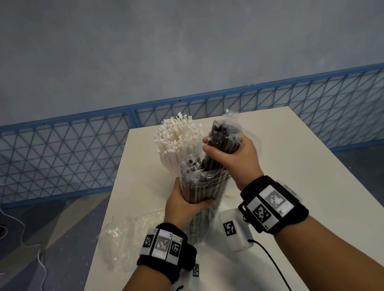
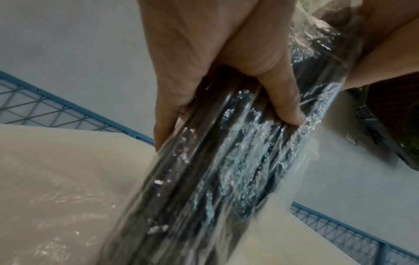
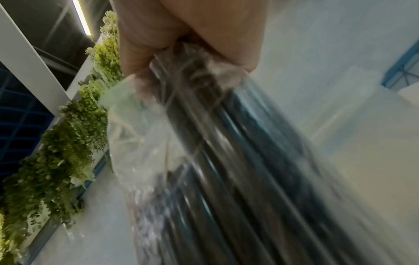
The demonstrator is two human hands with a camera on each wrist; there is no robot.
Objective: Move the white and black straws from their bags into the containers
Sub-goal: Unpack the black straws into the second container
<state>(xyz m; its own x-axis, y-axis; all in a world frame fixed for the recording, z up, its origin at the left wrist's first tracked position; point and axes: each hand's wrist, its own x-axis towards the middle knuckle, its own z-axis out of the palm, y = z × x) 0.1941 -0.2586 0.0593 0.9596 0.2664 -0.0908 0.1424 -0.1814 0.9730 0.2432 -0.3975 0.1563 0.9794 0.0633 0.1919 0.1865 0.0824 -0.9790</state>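
- Standing upright at the far left of the white rectangular table is a bunch of white paper-wrapped straws, their frayed wrapper ends fanned out on top; the container that holds them is mostly hidden behind the hands, so its shape cannot be told.
- Just behind the right hand, the rim of a clear round plastic container shows faintly; whether anything is in it cannot be told.
- A clear crinkled plastic bag of black straws stands nearly upright near the table's middle, just in front of the white bunch, its open mouth up.
- The left hand wraps round the middle of this bag, thumb on the near side and fingers curled round the far side; the left wrist view shows the thumb pressed into the glossy film.
- The right hand is closed round a handful of black straws in clear wrappers, partly raised out of the bag's mouth and leaning toward the clear container.
- The right wrist view shows these dark straws and loose film running away from the closed fist, blurred.
- An emptied clear plastic bag lies crumpled at the table's left edge, beside the left wrist.
- Both wrists wear black bands with printed square markers.
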